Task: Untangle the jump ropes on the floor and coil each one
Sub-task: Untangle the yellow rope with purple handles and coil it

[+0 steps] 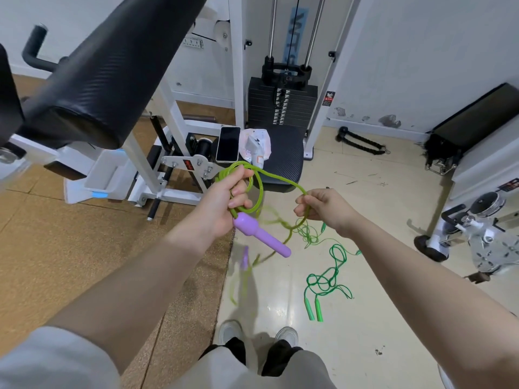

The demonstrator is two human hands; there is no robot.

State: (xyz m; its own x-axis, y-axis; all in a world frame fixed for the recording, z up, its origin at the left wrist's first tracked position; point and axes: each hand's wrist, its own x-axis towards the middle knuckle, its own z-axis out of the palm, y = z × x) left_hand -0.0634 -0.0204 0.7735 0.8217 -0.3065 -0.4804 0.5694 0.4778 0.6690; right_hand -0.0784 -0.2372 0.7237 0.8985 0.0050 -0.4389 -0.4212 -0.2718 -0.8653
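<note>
The floor (351,318) was pale glossy tile, meeting a brown cork mat (70,248) on one side. A dark green jump rope (328,279) lay tangled on the tile, its two green handles (314,308) side by side, with a black rope attachment (361,141) near the wall.

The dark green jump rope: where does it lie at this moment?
In the head view the dark green jump rope lies tangled on the pale floor, lower right of centre, below the right hand and ahead of the person's shoes.
</note>
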